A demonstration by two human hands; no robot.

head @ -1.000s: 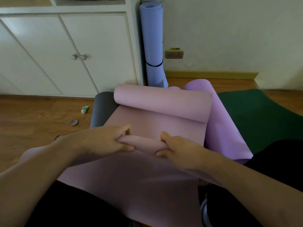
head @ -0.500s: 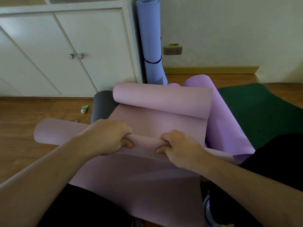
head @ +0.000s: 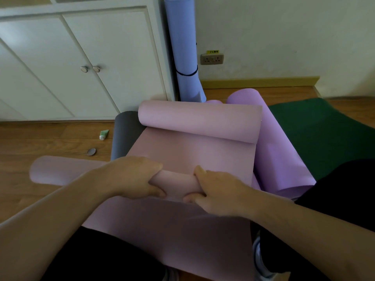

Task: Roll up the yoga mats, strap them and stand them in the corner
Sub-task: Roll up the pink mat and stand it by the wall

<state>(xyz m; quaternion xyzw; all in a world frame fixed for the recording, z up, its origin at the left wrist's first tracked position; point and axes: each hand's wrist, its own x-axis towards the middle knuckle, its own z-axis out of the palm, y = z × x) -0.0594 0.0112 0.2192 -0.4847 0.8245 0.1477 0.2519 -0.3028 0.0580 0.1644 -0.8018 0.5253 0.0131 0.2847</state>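
Left hand [head: 129, 177], right hand [head: 215, 191] clamp soft pink foam mat [head: 192, 155] roll; keep edges aligned, roll tight toward 12 o'clock.

So the mat [head: 188, 157] being rolled lies across the middle of the floor [head: 40, 142], far end curled up, near end wound into a thin roll [head: 174, 182] with the left hand [head: 132, 177] and right hand [head: 219, 191] side by side on it. Left of it lies a second mat [head: 123, 134], right of it a third [head: 274, 149], then a flat mat [head: 320, 132] further right. Far behind, a strapped roll [head: 182, 47] stands upright between cabinet [head: 81, 57] and wall [head: 284, 33]. A tube [head: 103, 134] sits on the floor far left.
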